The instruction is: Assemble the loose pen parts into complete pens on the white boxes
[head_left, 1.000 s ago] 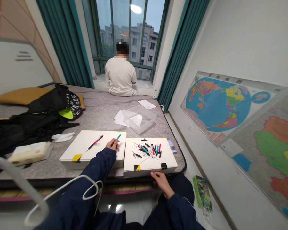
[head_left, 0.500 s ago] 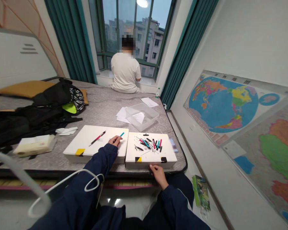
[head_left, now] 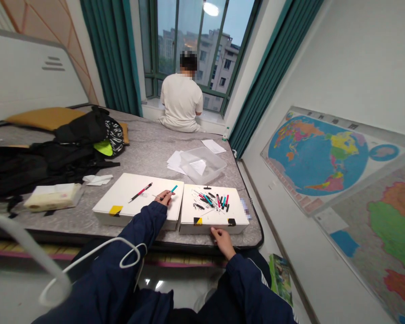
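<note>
Over the right part of the left white box (head_left: 114,191), my left hand (head_left: 165,198) pinches a blue pen part (head_left: 174,189) that points up and right. A thin piece shows at the left of those fingers. On the same box lies a red and black pen (head_left: 140,192), left of my hand. My right hand (head_left: 222,240) rests at the front edge of the right white box (head_left: 189,216), fingers bent; whether it holds anything is hidden. Several black, red and blue pen parts (head_left: 211,201) are scattered on top of the right box.
Behind the boxes are a clear plastic bin (head_left: 207,173) and papers (head_left: 175,161). Tissues (head_left: 54,198) and a black bag (head_left: 64,157) lie to the left. A person in a white shirt (head_left: 181,101) sits by the window. A white cable (head_left: 104,241) crosses my left sleeve.
The view has shifted slightly, so the scene sits a little further right. Both hands keep nearly the same places, and the blue part is still in my left fingers.
</note>
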`<control>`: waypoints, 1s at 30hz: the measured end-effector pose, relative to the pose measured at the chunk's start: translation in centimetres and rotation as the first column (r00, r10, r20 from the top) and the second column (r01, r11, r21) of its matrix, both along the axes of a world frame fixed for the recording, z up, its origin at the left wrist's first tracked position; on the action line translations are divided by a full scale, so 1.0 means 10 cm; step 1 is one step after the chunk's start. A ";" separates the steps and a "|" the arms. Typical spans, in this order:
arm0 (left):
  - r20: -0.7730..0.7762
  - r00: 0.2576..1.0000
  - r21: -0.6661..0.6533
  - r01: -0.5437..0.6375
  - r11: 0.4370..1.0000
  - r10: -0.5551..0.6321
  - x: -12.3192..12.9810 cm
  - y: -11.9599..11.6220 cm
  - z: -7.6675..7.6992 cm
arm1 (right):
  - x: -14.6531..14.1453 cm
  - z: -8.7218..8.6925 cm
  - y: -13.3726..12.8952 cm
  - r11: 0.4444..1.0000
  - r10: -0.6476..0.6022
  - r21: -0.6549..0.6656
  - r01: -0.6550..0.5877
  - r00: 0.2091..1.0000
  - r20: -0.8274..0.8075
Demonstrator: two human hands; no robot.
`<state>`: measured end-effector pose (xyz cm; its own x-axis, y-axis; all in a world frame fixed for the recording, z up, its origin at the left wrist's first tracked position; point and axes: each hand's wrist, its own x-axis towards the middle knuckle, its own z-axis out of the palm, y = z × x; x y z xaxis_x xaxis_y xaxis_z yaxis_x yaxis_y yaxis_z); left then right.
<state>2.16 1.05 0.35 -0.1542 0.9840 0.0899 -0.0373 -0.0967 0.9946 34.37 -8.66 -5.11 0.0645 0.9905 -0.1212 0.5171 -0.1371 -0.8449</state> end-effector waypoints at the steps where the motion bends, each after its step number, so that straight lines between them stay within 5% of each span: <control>1: 0.003 1.000 0.004 0.004 1.000 -0.004 0.00 0.00 0.00 | -0.02 0.00 0.00 1.000 -0.008 0.008 0.008 1.000 0.010; 4: -0.001 1.000 0.019 0.021 1.000 -0.021 0.00 -0.01 -0.01 | -0.07 0.05 -0.02 1.000 0.005 0.003 -0.005 0.998 0.056; 7: -0.026 0.999 0.029 0.027 0.999 -0.027 0.00 -0.03 0.00 | -0.10 0.30 0.00 0.962 0.264 -0.103 -0.255 0.961 0.084; 9: -0.055 0.998 0.035 0.019 0.999 -0.017 0.01 -0.04 0.01 | -0.12 0.60 0.09 0.829 0.533 -0.211 -0.518 0.846 0.017; 11: -0.088 0.996 0.049 -0.004 0.999 0.008 0.04 -0.06 0.01 | -0.19 0.94 0.28 0.719 0.665 -0.222 -0.658 0.745 -0.054; 14: -0.121 0.992 0.087 -0.029 0.996 0.040 0.07 -0.07 0.00 | -0.41 1.35 0.72 0.794 0.608 -0.038 -0.607 0.788 0.095; 16: -0.135 0.990 0.101 -0.028 0.995 0.041 0.08 -0.07 -0.01 | -0.61 1.48 1.07 0.830 0.503 0.090 -0.551 0.808 0.308; 22: -0.186 0.981 0.093 -0.042 0.995 0.059 0.08 -0.05 -0.05 | -1.14 1.35 1.80 0.833 0.370 0.030 -0.553 0.596 0.713; 30: -0.165 0.985 0.085 -0.043 0.995 0.057 0.10 -0.03 -0.06 | -1.31 1.19 1.94 0.832 0.351 -0.051 -0.552 0.454 0.819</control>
<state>3.14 0.74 -0.29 -0.1792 0.9639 0.1972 0.1355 -0.1743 0.9753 21.25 10.74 6.75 -0.4327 0.8990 -0.0673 0.9014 0.4299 -0.0524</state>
